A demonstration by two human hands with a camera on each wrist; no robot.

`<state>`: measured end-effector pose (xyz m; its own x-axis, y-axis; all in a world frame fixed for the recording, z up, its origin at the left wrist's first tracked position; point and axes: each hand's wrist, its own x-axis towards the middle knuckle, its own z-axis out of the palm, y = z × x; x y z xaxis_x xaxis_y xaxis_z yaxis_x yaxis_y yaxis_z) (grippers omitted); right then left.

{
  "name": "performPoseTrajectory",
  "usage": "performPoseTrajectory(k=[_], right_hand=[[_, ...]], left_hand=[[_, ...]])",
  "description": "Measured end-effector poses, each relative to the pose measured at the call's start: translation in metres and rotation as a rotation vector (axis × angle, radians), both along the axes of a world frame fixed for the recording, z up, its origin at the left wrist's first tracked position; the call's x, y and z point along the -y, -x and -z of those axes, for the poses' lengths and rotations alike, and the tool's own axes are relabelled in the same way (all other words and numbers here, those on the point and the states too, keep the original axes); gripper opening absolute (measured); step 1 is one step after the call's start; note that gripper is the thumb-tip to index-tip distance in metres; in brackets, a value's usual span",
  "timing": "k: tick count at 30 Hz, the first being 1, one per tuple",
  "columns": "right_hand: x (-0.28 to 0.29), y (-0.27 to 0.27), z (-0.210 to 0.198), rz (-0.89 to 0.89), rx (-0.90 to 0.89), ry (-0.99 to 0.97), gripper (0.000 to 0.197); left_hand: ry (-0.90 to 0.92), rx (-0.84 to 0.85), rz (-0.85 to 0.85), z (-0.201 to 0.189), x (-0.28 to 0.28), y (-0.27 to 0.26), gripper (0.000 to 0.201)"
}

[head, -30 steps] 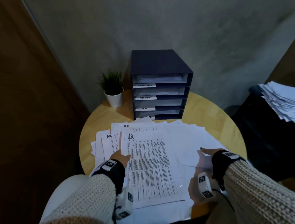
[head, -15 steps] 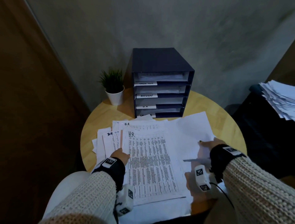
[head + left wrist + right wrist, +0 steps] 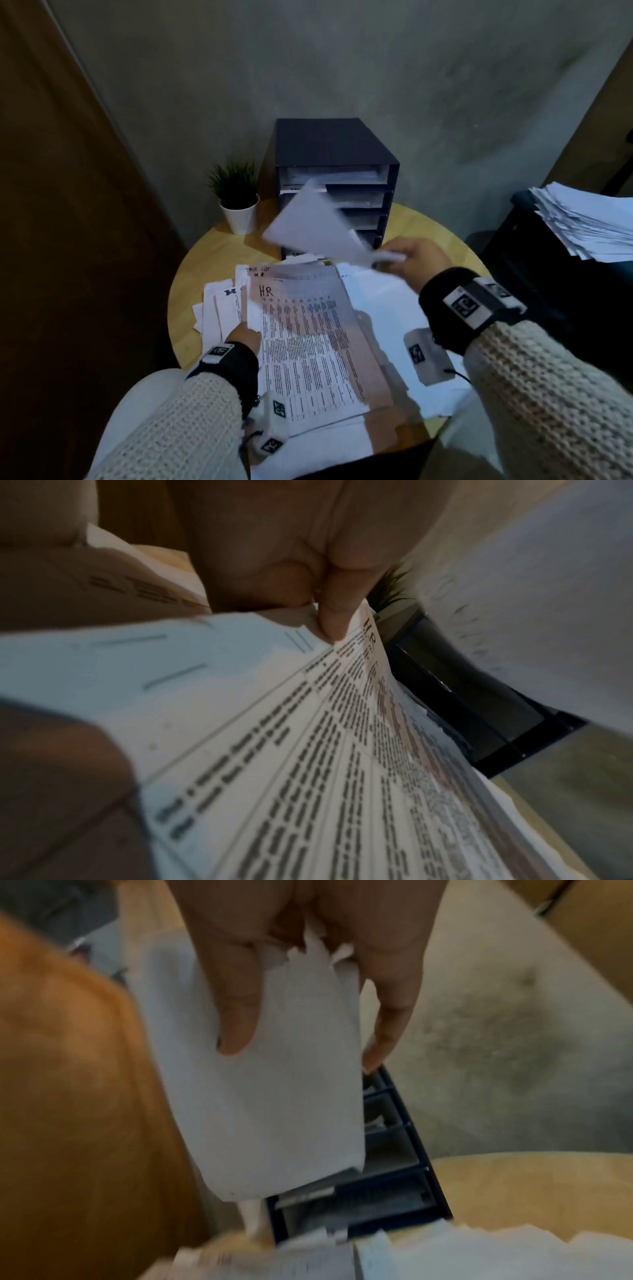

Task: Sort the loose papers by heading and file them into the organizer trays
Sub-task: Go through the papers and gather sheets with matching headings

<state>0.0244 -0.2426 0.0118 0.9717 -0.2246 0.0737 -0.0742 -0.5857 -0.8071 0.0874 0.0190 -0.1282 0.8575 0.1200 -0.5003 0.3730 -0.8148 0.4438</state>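
- Paper marked HR (image 3: 301,342) tops the spread on the table (image 3: 205,260); left hand (image 3: 244,337) pinches its edge.
- Right hand (image 3: 416,262), flat a second ago, now grips a lifted sheet (image 3: 308,226).
- Beyond, organizer (image 3: 337,181) awaits; filing looks imminent.

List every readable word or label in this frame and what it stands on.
"HR": handwritten atop the printed sheet.
"TASK LIST": sheet behind it, barely legible.
"H.R": sheet edge by the left hand.
Printed table text, organizer tray labels, wrist tags: too blurred.
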Motion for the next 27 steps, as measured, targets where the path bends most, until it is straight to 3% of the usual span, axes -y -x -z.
performPoseTrajectory(k=[3,7,14,18,21,25,27], right_hand=[[-0.022,0.009,0.029,-0.218,-0.33,0.373,0.022],[-0.043,0.016,0.073,-0.403,-0.644,0.592,0.028],[-0.041,0.024,0.094,-0.445,-0.715,0.452,0.034],[-0.035,0.028,0.087,-0.298,-0.681,0.292,0.06],[-0.023,0.016,0.094,-0.042,-0.553,0.169,0.058],[-0.007,0.007,0.12,0.145,-0.672,0.071,0.078],[0.004,0.006,0.135,0.198,-0.68,0.003,0.073]], left_hand=[[0.08,0.062,-0.051,0.003,-0.004,-0.001,0.043],[0.106,0.071,-0.052,0.006,-0.005,0.002,0.049],[0.145,0.04,-0.05,0.008,-0.012,0.007,0.06],[0.115,0.061,-0.004,0.008,-0.018,0.009,0.069],[0.123,0.08,-0.003,0.009,-0.019,0.011,0.068],[0.173,0.095,0.011,0.012,-0.014,0.013,0.07],[0.227,0.101,0.011,0.013,-0.011,0.013,0.069]])
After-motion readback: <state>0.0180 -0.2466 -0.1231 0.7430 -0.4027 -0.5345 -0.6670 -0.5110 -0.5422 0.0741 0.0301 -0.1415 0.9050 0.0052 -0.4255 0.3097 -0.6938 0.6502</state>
